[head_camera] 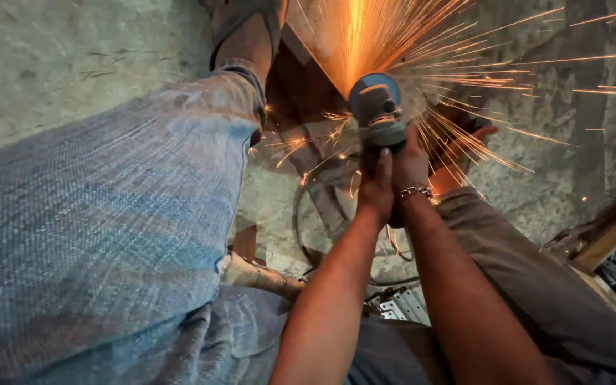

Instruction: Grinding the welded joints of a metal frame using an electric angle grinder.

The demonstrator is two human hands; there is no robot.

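Both hands clenched round the angle grinder — left hand low on the body, right hand alongside. Disc bites the metal piece on the floor, beside the sandalled foot. Sparks fly forward — judgement: keep wrists locked, pressure light and steady.

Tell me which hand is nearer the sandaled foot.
Left. The left hand grips the grinder on the side toward the sandaled foot; the right hand grips beside it, farther away.
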